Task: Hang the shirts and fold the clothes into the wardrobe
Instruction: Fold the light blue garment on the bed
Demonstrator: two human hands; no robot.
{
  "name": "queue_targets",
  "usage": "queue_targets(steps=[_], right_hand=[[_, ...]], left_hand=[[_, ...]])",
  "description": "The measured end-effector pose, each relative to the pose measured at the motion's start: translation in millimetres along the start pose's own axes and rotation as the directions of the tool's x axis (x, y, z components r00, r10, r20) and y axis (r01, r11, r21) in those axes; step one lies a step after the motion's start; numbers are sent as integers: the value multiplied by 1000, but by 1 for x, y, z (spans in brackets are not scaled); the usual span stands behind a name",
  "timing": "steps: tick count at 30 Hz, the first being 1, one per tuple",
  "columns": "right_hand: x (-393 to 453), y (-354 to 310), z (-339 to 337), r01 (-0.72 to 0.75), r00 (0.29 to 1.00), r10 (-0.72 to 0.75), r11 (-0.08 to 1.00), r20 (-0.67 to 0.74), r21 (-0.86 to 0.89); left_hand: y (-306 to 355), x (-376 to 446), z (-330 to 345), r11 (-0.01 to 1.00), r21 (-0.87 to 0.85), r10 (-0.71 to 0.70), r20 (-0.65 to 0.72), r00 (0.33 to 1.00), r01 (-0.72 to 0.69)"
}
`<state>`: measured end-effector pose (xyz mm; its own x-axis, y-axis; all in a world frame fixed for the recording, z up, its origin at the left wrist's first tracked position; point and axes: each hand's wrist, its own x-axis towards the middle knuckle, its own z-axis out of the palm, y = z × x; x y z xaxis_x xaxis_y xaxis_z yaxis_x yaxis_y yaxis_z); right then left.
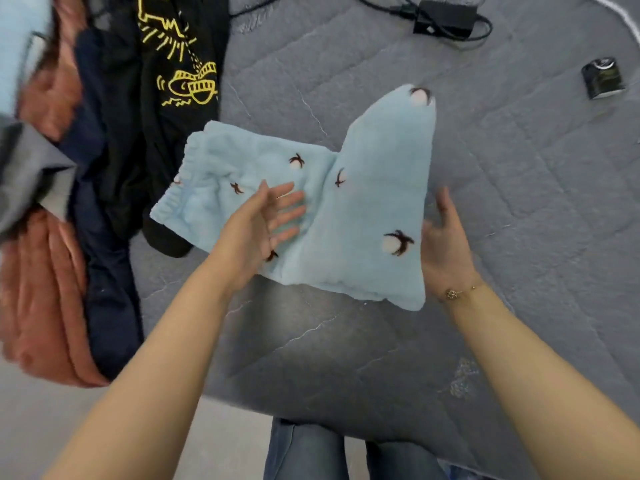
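Observation:
A light blue fleece pair of trousers (374, 209) with small dark-and-white flower marks lies partly folded on the grey quilted bed (346, 341). Its waistband end lies flat at the left and its right part stands lifted up. My left hand (263, 220) rests with straight fingers on the flat part near the fold. Behind the raised right edge is my right hand (446, 244), fingers straight, thumb partly hidden by the cloth. A bracelet sits on my right wrist.
A heap of clothes lies at the left: a black garment with yellow print (176, 81), a navy piece (104, 237), a rust-coloured piece (45, 306). A black power adapter with cable (443, 17) and a small dark jar (604, 77) sit at the bed's far side.

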<state>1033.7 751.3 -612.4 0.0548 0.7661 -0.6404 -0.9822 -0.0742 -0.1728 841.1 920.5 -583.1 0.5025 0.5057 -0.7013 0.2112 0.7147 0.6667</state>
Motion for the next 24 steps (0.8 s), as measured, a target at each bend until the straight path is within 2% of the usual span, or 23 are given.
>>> queue_targets(steps=[2,4,6,8,10,12,14,15,16,17,18,19,20,22,23,24], right_hand=[[21,13,39,7,998,-4,999,63,-49],[47,30,77,22,998,-12,986,57,-168],[75,52,110,13,999,0,950,41,-313],[102,75,132,-21,1000,28,913,11,-407],[123,94,141,-64,998,61,869,-22,-491],[134,105,143,-64,998,52,809,-36,-584],[135,107,140,27,997,-64,736,-30,-676],[132,105,136,129,977,-211,635,-10,-762],[128,101,130,237,914,-404,436,46,-868],[126,96,123,295,810,-565,161,157,-942],[125,91,116,289,714,-639,-103,286,-952],[127,87,110,241,664,-644,-299,381,-923],[130,86,108,193,672,-601,-423,433,-885],[143,91,104,142,756,-468,-566,458,-812],[151,95,102,123,786,-422,-609,452,-784],[157,100,101,103,800,-404,-636,444,-765]], left_hand=[[22,-13,-29,998,-61,-1,23,1000,2],[44,-21,-59,998,-61,14,34,999,-12],[60,-21,-86,1000,-4,21,34,999,-21],[71,-16,-104,992,127,12,35,999,-16],[75,-6,-116,962,274,-4,-10,1000,6],[75,6,-126,929,364,-26,-119,993,68],[73,18,-141,900,420,-27,-210,977,115],[71,20,-149,890,444,-13,-207,978,105],[70,21,-155,882,465,9,-175,984,75],[69,20,-161,869,494,31,-137,990,41],[69,19,-166,836,548,52,-113,992,19],[70,18,-169,771,637,88,-101,991,-3],[71,20,-171,648,761,144,-94,985,-22],[73,24,-161,284,959,303,-69,951,-21],[72,26,-149,144,989,424,-26,905,-40],[69,28,-136,63,995,532,33,846,-79]])
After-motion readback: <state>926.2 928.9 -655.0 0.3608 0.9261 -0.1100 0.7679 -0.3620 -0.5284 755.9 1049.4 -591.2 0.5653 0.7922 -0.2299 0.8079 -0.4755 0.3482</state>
